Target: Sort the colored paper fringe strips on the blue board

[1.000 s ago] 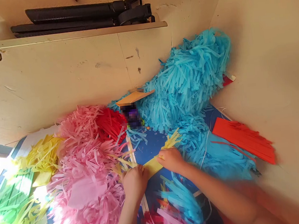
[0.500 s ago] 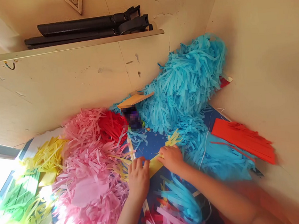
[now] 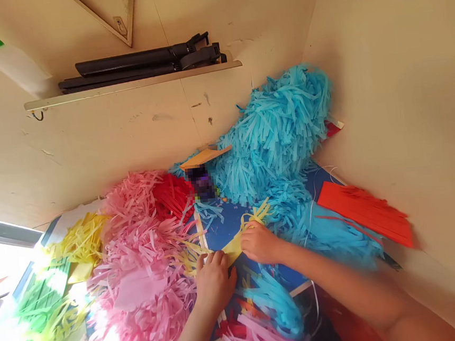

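Observation:
A strip of yellow fringed tissue paper (image 3: 233, 250) stretches between my two hands above the blue table (image 3: 223, 225). My left hand (image 3: 215, 279) is closed on its left end, fingers curled over the paper. My right hand (image 3: 261, 243) grips the other end, with loose yellow fringe sticking out beyond the knuckles. Pink fringed paper (image 3: 144, 268) is heaped beside my left hand. Blue fringed paper (image 3: 283, 128) rises behind my right hand, and a smaller blue bunch (image 3: 277, 304) lies below it.
Red fringed paper (image 3: 367, 214) lies at the right edge by a white cord (image 3: 311, 227). Yellow fringe (image 3: 80, 237) and green paper (image 3: 45, 292) are at the left. An orange-yellow sheet (image 3: 205, 156) rests near the wall. Black folded stands (image 3: 134, 62) sit on a wall shelf (image 3: 136, 84).
The view has shifted slightly, so the shelf sits lower. Both hands keep hold of the yellow strip; the left fingers now lie further over it, and less of the strip shows between the hands.

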`<state>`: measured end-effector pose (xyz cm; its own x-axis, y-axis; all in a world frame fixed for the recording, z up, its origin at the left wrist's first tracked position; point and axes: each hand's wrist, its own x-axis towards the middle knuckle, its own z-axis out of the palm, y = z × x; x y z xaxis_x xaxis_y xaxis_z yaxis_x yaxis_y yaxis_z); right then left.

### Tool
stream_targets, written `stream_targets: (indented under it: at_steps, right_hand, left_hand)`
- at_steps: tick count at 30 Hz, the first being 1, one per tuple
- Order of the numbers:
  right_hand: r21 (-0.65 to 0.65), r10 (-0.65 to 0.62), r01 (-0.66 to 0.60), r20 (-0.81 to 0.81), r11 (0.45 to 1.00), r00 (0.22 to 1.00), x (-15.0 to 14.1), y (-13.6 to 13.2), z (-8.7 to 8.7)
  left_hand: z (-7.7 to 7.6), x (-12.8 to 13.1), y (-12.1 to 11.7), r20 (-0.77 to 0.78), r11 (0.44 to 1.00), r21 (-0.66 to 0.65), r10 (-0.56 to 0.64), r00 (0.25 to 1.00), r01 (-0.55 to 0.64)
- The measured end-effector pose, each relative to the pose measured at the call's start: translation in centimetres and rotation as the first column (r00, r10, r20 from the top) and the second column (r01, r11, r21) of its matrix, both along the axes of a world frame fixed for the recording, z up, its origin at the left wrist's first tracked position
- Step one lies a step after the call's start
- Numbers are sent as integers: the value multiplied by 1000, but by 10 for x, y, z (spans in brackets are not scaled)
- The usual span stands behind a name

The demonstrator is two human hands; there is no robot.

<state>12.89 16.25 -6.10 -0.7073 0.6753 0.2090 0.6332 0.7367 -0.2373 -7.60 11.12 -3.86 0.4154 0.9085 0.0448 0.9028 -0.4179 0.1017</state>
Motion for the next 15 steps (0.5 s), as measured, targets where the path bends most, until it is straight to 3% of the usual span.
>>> stream_targets:
  at_steps: [8, 15]
  right_hand:
    - [-42, -118, 116, -48, 992, 992, -4, -3, 9]
    - [18, 17, -17, 27, 1000, 999, -12, -11, 0]
  left_hand:
    - [-13, 1, 5, 34, 995, 59, 75, 997, -77]
    - [-16, -6, 1, 91, 996, 51, 64, 994, -69]
